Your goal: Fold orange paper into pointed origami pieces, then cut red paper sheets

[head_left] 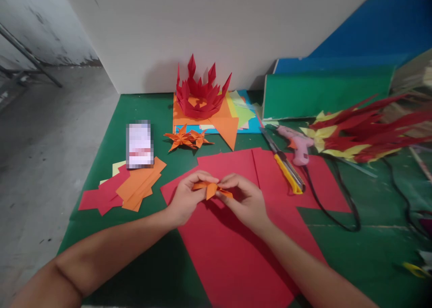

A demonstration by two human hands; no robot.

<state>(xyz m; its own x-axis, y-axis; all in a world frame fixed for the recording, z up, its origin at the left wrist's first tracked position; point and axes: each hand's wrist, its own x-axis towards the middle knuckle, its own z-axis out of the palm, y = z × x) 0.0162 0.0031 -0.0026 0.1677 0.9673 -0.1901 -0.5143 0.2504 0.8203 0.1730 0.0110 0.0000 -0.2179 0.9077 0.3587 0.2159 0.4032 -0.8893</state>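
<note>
Between my two hands is an orange origami flower [211, 191] with folded petals, held over red paper sheets [232, 249]. My left hand [187, 199] pinches its left petal between thumb and fingers. On the other side, my right hand [245, 202] grips the right petal the same way; the fingertips partly hide the paper. Just beyond lie finished-looking orange paper flowers [184, 138]. Behind them a red folded-paper crown [202, 94] stands upright on a stack of coloured sheets [225, 130].
Orange, red and yellow paper strips [135, 188] lie at left beside a blurred phone [139, 144]. To the right are a yellow cutter knife [286, 170], a pink glue gun [297, 146] with a black cord, and red-and-yellow paper pieces [364, 130]. A green board [327, 96] stands behind.
</note>
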